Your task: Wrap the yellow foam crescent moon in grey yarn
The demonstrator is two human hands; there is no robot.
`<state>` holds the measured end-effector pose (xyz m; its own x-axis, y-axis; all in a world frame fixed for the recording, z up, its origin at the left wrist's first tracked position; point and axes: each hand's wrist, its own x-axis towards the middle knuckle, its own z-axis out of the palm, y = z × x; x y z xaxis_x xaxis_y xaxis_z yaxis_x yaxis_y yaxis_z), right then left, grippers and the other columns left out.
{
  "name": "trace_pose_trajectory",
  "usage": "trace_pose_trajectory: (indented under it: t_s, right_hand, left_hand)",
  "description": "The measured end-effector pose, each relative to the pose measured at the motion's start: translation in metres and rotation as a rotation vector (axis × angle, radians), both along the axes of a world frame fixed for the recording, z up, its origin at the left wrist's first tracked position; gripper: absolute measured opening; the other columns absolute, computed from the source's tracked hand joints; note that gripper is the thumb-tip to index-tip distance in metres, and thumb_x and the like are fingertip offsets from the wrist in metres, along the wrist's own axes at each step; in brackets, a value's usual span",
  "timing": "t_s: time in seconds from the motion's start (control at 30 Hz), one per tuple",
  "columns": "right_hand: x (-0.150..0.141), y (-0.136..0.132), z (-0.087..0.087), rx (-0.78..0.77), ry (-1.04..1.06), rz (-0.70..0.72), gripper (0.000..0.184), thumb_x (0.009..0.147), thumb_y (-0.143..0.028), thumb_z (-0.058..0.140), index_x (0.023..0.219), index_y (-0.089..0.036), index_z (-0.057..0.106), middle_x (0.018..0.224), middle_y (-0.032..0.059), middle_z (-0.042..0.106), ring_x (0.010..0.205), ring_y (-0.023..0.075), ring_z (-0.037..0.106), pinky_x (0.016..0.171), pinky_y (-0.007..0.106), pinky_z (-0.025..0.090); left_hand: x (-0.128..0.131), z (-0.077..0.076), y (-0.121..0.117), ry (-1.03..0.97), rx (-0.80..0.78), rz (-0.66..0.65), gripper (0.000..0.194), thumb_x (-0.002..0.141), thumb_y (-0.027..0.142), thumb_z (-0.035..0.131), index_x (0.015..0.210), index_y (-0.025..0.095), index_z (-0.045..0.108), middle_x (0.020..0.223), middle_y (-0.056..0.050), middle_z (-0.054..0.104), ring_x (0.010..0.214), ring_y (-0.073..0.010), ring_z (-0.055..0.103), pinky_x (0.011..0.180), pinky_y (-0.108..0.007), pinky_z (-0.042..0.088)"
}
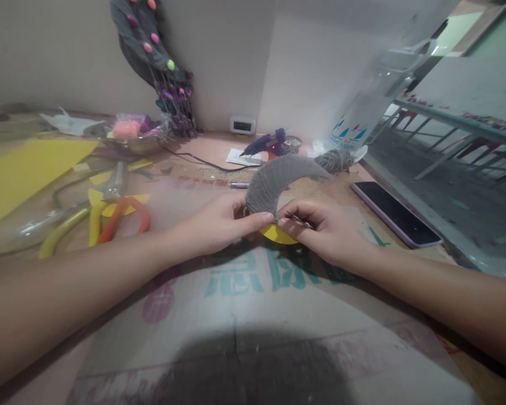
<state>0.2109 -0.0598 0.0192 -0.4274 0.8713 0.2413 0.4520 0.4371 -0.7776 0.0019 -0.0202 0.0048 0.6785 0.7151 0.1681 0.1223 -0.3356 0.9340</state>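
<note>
Left hand [231,219]: holding the crescent [276,179], your thumb over its left edge.
Right hand [322,228]: your thumb and fingers pinch its near inner edge, where gray wrapping meets yellow.
Crescent: between your hands over the lettered sheet [189,320], mostly gray, yellow at its near end.
Beyond it: a pen [239,185], the glue gun [270,144], then a clock [243,125] by the wall; gray yarn [336,160] far right.
Right: your phone [398,214], screen dark.
Left: orange and yellow handles [114,218]; farther off, a bowl [137,146].
</note>
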Motion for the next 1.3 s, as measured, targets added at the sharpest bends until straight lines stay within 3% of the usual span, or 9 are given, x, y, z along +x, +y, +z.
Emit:
trace_pose_trajectory:
  t_s: [0.3,0.43,0.77,1.07,1.3]
  right_hand:
    - [-0.0016,0.0013,0.0049,-0.025,-0.004,-0.064,0.019,0.087,-0.029,0.063,0.072,-0.018,0.060,0.064,-0.0031,0.053,0.057,0.0092,0.045,0.050,0.022,0.035]
    - [-0.0027,0.0026,0.0071,-0.017,0.015,-0.029,0.026,0.087,-0.033,0.065,0.068,-0.018,0.057,0.063,-0.0031,0.050,0.057,0.0093,0.044,0.050,0.022,0.035]
    - [-0.0017,0.0011,0.0078,-0.183,0.102,-0.032,0.029,0.084,-0.045,0.069,0.076,-0.019,0.060,0.065,-0.0033,0.049,0.057,0.0096,0.042,0.051,0.024,0.037]
    - [-0.0023,0.0018,0.0082,0.063,-0.070,-0.116,0.018,0.081,-0.028,0.066,0.067,-0.019,0.060,0.066,-0.0009,0.055,0.061,0.0113,0.049,0.054,0.024,0.038]
    - [-0.0012,0.0007,0.0053,0.072,-0.041,-0.081,0.020,0.085,-0.030,0.064,0.070,-0.019,0.059,0.067,-0.0015,0.053,0.060,0.0108,0.048,0.054,0.024,0.038]
  left_hand:
    - [-0.0002,-0.0023,0.0008,0.006,-0.026,-0.061,0.024,0.090,0.040,0.062,0.084,0.017,0.061,0.068,0.004,0.055,0.059,-0.0091,0.049,0.054,-0.019,0.039]
    - [0.0005,-0.0013,0.0008,0.021,-0.021,-0.078,0.025,0.089,0.041,0.063,0.087,0.016,0.062,0.070,0.003,0.056,0.060,-0.0090,0.049,0.054,-0.018,0.040]
    - [0.0009,0.0010,0.0022,-0.020,-0.063,-0.111,0.021,0.090,0.037,0.061,0.087,0.016,0.063,0.069,0.004,0.056,0.061,-0.0086,0.051,0.060,-0.020,0.044]
    - [0.0003,-0.0022,0.0008,0.010,0.003,-0.107,0.025,0.089,0.036,0.063,0.105,0.017,0.068,0.093,-0.002,0.069,0.079,-0.0136,0.060,0.067,-0.022,0.047]
    - [0.0005,-0.0005,-0.0018,0.040,0.005,-0.054,0.025,0.091,0.039,0.058,0.086,0.016,0.064,0.075,0.002,0.059,0.065,-0.0103,0.053,0.059,-0.020,0.043]
